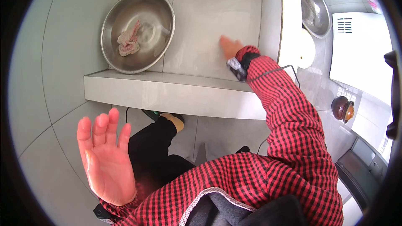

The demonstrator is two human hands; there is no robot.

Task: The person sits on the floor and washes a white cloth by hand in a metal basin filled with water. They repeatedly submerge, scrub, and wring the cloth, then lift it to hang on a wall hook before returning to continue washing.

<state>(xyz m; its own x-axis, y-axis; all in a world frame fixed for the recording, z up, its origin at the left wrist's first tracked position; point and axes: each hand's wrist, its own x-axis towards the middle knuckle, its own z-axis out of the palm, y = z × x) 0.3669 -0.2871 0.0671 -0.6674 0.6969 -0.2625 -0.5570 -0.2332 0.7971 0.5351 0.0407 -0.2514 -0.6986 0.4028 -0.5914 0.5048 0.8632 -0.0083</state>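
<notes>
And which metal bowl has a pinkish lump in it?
The left bowl: the pinkish lump lies inside it. The upper-right bowl shows no such lump.

The bowl (pixel 151 21), round and shiny steel, sits open side up by the ledge (pixel 176 96). Left of its middle lies a pink-white lump (pixel 128 46), crumpled, its thin end pointing away
</notes>
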